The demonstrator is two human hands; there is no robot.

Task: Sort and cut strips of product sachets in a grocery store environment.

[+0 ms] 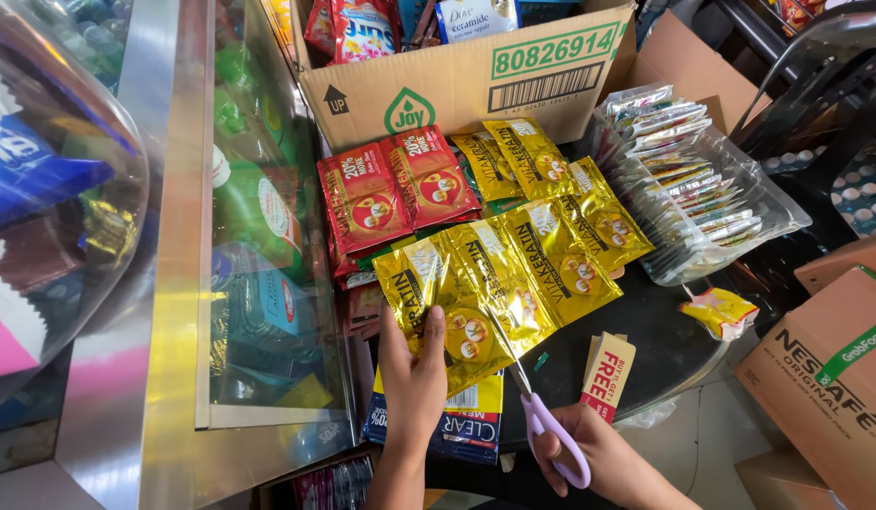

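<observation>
Gripping gold sachets (513, 274), left hand (414, 373); right hand (613, 463) apparently scissoring.

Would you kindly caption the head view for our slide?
Left hand holds a strip of gold sachets while the right hand cuts it with purple-handled scissors.

We've got a strip of shiny gold sachets (513, 274) in the middle, red sachets (395, 189) just left and farther back. Behind those sits an open brown cardboard box (457, 85) with green and black labels. Far right there's a clear bag of small sachets (693, 189); near right, another brown carton (825, 378).
</observation>
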